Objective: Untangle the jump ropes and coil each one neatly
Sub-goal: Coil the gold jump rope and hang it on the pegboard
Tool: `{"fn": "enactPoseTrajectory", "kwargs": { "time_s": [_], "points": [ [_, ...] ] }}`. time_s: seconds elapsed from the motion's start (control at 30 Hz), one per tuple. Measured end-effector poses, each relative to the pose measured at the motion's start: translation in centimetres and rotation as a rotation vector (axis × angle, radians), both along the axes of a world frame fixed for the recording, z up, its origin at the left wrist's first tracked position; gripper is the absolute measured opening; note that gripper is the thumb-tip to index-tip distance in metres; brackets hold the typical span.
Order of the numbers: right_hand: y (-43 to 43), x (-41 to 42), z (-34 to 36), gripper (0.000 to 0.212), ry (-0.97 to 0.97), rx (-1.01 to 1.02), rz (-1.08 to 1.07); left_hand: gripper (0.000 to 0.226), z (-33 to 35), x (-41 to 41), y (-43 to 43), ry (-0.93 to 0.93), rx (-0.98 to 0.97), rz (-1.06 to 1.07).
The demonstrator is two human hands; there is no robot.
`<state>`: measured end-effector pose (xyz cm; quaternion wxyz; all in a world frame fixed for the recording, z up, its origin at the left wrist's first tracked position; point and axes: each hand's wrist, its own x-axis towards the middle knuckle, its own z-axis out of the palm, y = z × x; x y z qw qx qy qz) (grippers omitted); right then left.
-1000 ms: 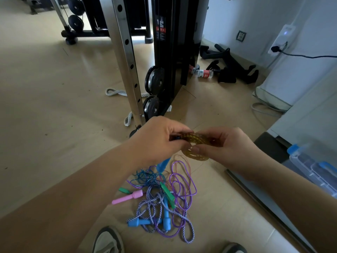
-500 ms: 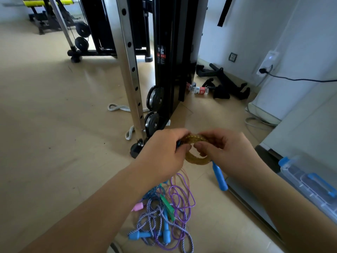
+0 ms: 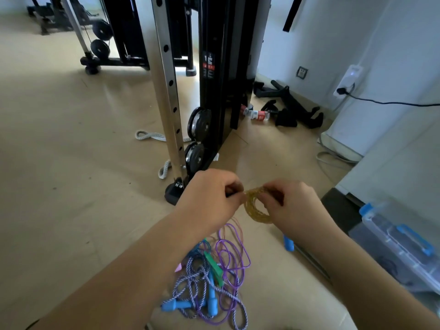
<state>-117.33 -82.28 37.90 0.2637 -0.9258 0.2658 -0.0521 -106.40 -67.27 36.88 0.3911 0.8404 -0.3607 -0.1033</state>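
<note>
A yellow-gold jump rope (image 3: 256, 207) is wound into a small tight coil, held in the air between both hands. My left hand (image 3: 209, 201) pinches the coil's top left edge, and my right hand (image 3: 295, 206) grips its right side. One blue handle (image 3: 288, 243) of this rope hangs below my right hand. On the floor beneath lies a tangled pile: a thin purple rope (image 3: 232, 258), a blue-and-white braided rope (image 3: 190, 279) with blue handles (image 3: 175, 306), a green handle (image 3: 214, 267) and a pink handle tip (image 3: 178, 267).
A steel upright (image 3: 166, 86) and black weight machine (image 3: 221, 75) stand just ahead, with pulley wheels (image 3: 198, 139) at the base. A clear storage box (image 3: 400, 246) with blue latches sits at the right. A white strap (image 3: 150, 136), black handles (image 3: 297, 110) and a bottle (image 3: 258, 114) lie beyond.
The camera view tilted up and forward. The coil stays between my hands and now hangs more edge-on, and the blue handle dangles lower under my right hand.
</note>
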Motion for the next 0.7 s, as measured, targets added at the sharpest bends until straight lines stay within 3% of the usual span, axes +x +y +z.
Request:
{"fn": "enactPoseTrajectory", "kwargs": {
  "time_s": [0.17, 0.37, 0.5, 0.7],
  "points": [
    [-1.0, 0.8, 0.1, 0.012, -0.016, 0.015, 0.057, 0.013, -0.6, 0.9, 0.1, -0.057, 0.188, -0.114],
    [-1.5, -0.1, -0.4, 0.017, 0.054, 0.291, 0.251, 0.012, -1.4, 2.4, 1.1, -0.107, 0.204, -0.073],
    [-1.2, -0.3, -0.7, 0.018, 0.044, 0.336, 0.284, 0.009, -1.5, 1.8, 0.9, -0.002, 0.063, -0.066],
    [-0.9, -0.1, -1.0, 0.017, -0.046, 0.351, 0.213, 0.005, -0.5, 0.7, 0.0, 0.392, -0.181, 0.000]
  ]
}}
